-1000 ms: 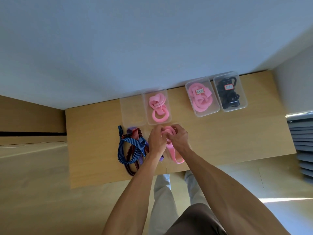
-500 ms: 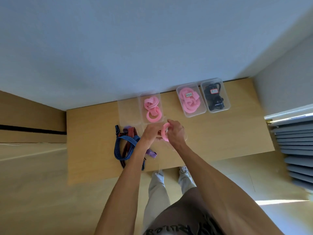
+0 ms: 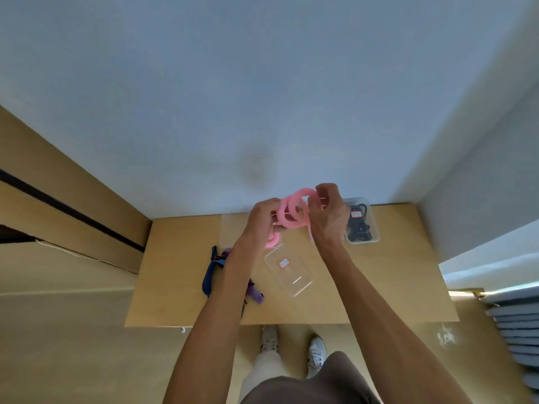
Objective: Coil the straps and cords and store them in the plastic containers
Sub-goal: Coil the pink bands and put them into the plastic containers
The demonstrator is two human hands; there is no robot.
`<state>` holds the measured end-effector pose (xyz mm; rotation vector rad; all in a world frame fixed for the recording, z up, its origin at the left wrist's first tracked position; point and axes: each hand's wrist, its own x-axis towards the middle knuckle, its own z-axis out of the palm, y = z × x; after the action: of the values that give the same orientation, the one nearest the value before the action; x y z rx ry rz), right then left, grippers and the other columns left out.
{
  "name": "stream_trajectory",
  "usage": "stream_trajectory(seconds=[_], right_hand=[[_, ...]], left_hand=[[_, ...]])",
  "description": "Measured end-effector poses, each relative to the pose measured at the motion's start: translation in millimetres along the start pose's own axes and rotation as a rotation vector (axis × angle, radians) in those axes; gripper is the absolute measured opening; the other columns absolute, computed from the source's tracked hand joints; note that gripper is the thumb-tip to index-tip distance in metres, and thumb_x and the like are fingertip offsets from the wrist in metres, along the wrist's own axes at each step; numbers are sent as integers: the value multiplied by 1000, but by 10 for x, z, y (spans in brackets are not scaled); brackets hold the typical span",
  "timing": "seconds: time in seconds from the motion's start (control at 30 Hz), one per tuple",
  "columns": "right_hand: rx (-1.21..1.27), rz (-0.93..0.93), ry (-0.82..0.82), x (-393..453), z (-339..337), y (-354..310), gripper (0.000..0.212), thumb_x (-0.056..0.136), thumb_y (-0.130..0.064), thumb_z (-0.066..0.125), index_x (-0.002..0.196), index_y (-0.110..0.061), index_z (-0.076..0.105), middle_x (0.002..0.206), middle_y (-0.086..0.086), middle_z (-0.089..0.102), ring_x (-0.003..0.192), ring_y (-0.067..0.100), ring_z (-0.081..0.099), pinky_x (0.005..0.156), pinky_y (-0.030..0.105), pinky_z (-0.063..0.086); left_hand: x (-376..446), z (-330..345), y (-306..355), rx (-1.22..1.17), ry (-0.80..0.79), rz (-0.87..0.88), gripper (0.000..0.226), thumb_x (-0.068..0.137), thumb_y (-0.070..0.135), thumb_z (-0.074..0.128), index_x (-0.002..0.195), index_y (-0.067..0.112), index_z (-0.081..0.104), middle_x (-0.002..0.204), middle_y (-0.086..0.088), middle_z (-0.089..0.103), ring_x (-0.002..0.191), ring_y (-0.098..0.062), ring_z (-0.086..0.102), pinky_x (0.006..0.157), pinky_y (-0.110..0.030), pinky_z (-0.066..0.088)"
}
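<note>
Both hands are raised above the wooden table (image 3: 379,287) with a pink strap (image 3: 291,212) wound into loops between them. My left hand (image 3: 262,220) grips the loops from the left and my right hand (image 3: 329,211) pinches them from the right. A thin pink tail hangs down by my right wrist. Below the hands lies a clear plastic lid (image 3: 288,271) with a small red label. A clear container of black cords (image 3: 361,225) stands at the back right, partly behind my right hand. Another pink coil (image 3: 272,240) peeks out under my left hand.
A tangle of blue striped strap (image 3: 208,272) and a purple strap (image 3: 255,295) lies on the left half of the table, partly under my left forearm. A pale wall rises behind the table. My legs and shoes (image 3: 316,352) stand at the front edge.
Both hands have lifted the pink strap off the table and raised it toward the wall, with more loops now wound. The camera has tilted, hiding the other pink containers behind the hands.
</note>
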<state>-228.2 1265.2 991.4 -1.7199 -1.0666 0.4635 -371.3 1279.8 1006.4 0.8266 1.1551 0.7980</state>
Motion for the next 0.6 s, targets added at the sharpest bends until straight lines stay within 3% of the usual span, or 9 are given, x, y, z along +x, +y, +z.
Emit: stream_trajectory(seconds=[0.13, 0.2, 0.3, 0.43, 0.6], right_hand=[[72, -110, 54, -51, -155, -181, 21, 82, 1, 59, 93, -6, 74, 90, 5, 74, 76, 17, 63, 68, 29, 51], [72, -171, 43, -100, -185, -259, 21, 80, 3, 58, 91, -3, 74, 88, 8, 73, 75, 17, 63, 66, 26, 49], [65, -212, 29, -161, -224, -309, 16, 81, 6, 59, 84, -2, 74, 82, 10, 72, 74, 26, 65, 65, 34, 51], [40, -168, -25, -278, -143, -374, 11, 84, 2, 61, 85, -4, 71, 79, 6, 71, 73, 25, 64, 67, 35, 51], [14, -166, -14, -449, 105, -508, 5, 79, -2, 67, 77, -5, 70, 78, 4, 69, 71, 20, 63, 65, 37, 53]], left_hand=[[-179, 4, 112, -146, -35, 31, 19, 84, 9, 54, 81, 6, 73, 92, -15, 71, 69, -26, 68, 64, -31, 55], [-271, 21, 136, -186, -60, 62, 18, 85, 7, 54, 84, 4, 72, 90, -14, 70, 74, -27, 69, 67, -32, 56], [-362, 37, 113, -242, -81, 82, 21, 87, -1, 50, 88, 3, 71, 93, -19, 70, 84, -33, 70, 75, -36, 57], [-391, 31, 55, -32, 11, 169, 24, 79, -16, 53, 80, 2, 68, 78, -19, 69, 70, -31, 68, 67, -32, 56], [-363, -197, 51, -113, 45, 126, 16, 75, -7, 62, 69, 5, 71, 67, -17, 65, 61, -29, 63, 62, -31, 53]])
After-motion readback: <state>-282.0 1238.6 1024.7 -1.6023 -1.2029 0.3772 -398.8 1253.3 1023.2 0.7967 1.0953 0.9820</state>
